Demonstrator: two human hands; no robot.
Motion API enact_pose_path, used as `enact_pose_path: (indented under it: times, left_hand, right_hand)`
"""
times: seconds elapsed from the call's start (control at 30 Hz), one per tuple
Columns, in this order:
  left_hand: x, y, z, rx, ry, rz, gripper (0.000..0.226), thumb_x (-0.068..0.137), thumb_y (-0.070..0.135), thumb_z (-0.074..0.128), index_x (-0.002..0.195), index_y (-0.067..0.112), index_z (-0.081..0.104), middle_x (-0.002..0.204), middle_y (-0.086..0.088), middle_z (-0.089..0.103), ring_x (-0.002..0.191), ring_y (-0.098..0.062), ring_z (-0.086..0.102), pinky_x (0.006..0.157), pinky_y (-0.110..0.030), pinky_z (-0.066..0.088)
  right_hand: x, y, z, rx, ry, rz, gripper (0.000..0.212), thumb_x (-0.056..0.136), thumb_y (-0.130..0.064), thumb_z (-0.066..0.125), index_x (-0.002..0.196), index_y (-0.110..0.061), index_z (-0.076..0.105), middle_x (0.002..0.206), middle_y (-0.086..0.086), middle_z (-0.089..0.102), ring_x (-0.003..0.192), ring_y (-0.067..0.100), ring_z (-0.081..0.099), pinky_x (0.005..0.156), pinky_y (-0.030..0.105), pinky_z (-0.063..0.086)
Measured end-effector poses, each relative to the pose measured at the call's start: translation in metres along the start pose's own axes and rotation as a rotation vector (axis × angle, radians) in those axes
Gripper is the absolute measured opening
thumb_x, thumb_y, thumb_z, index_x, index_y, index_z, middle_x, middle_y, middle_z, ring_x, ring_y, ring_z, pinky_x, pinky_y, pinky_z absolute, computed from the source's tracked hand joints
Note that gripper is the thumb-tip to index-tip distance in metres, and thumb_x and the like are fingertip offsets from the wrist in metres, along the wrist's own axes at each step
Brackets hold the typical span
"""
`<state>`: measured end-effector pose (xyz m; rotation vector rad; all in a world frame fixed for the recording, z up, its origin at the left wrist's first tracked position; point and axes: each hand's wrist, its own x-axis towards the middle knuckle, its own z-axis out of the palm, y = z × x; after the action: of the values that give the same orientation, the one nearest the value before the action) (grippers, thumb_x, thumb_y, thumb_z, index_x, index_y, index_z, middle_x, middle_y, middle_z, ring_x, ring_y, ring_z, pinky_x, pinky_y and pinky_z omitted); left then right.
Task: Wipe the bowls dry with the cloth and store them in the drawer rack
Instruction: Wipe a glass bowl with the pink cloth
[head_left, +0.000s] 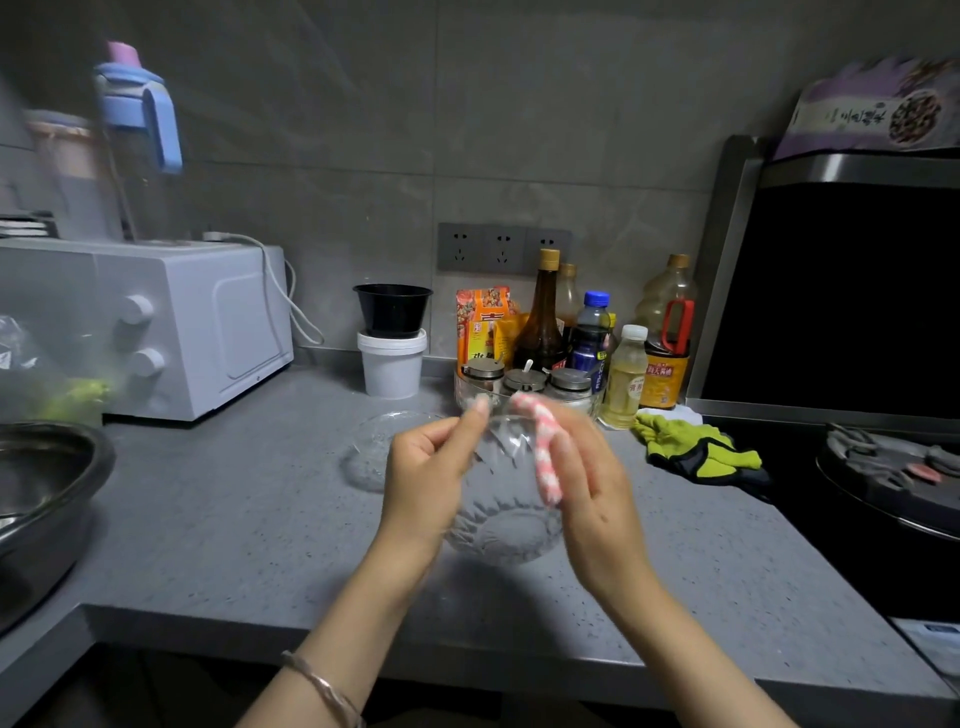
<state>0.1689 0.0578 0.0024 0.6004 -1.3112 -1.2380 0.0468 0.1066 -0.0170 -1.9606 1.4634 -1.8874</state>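
Above the counter (260, 519), between both hands, the glass bowl (498, 519) sits tipped — left hand (426, 478) grips its left rim, right hand (592, 493) holds the pink cloth (545, 452) against the right rim — drawer rack not in view.

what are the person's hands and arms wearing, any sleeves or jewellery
Both forearms are bare, no sleeves in view. The left wrist carries a thin silver-coloured metal bangle. Neither the left hand nor the right hand shows a glove or ring.
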Motion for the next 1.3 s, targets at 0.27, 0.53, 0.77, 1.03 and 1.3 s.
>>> enact_pose_path:
  times: [0.27, 0.53, 0.77, 1.03, 1.3]
  left_hand:
    - [0.002, -0.009, 0.009, -0.125, 0.075, -0.094, 0.035, 0.087, 0.037, 0.061, 0.058, 0.020, 0.073, 0.068, -0.007, 0.069, 0.069, -0.019, 0.066, 0.067, -0.032, 0.053]
    - [-0.006, -0.009, 0.010, -0.204, 0.130, -0.079, 0.041, 0.080, 0.041, 0.062, 0.081, 0.000, 0.068, 0.082, -0.021, 0.065, 0.073, -0.031, 0.063, 0.073, -0.043, 0.053]
    - [0.000, -0.007, -0.003, -0.073, -0.041, -0.083, 0.041, 0.092, 0.039, 0.048, 0.078, 0.008, 0.070, 0.074, -0.005, 0.074, 0.072, -0.013, 0.071, 0.064, -0.020, 0.055]
    - [-0.003, -0.008, 0.003, 0.134, -0.102, 0.153, 0.074, 0.077, 0.059, 0.063, 0.058, -0.008, 0.038, 0.055, -0.027, 0.034, 0.054, -0.026, 0.036, 0.057, -0.032, 0.033]
    - [0.002, -0.008, 0.009, -0.147, 0.210, -0.082, 0.042, 0.083, 0.042, 0.065, 0.057, 0.009, 0.064, 0.057, -0.012, 0.058, 0.053, -0.018, 0.058, 0.055, -0.027, 0.048]
  right_hand:
    - [-0.019, -0.003, 0.015, -0.552, -0.007, -0.329, 0.047, 0.100, -0.042, 0.027, 0.145, -0.030, 0.031, 0.153, -0.004, 0.028, 0.144, 0.017, 0.020, 0.117, 0.047, 0.016]
    - [0.008, -0.018, -0.001, 0.258, 0.138, 0.209, 0.028, 0.096, -0.038, 0.039, 0.104, -0.031, 0.065, 0.092, -0.017, 0.070, 0.094, -0.001, 0.064, 0.072, 0.012, 0.050]
    - [0.013, -0.017, -0.015, 0.503, 0.124, 0.554, 0.042, 0.095, -0.028, 0.047, 0.063, -0.020, 0.073, 0.069, -0.005, 0.072, 0.060, 0.005, 0.068, 0.070, 0.034, 0.049]
    - [0.016, -0.009, -0.013, 0.234, -0.041, 0.167, 0.049, 0.097, -0.033, 0.045, 0.053, -0.014, 0.054, 0.051, 0.007, 0.054, 0.047, 0.010, 0.046, 0.048, 0.022, 0.037]
    - [-0.037, 0.007, 0.016, -0.325, 0.050, -0.118, 0.052, 0.100, -0.049, 0.017, 0.150, -0.035, 0.011, 0.158, -0.013, 0.011, 0.146, 0.014, 0.009, 0.119, 0.032, 0.000]
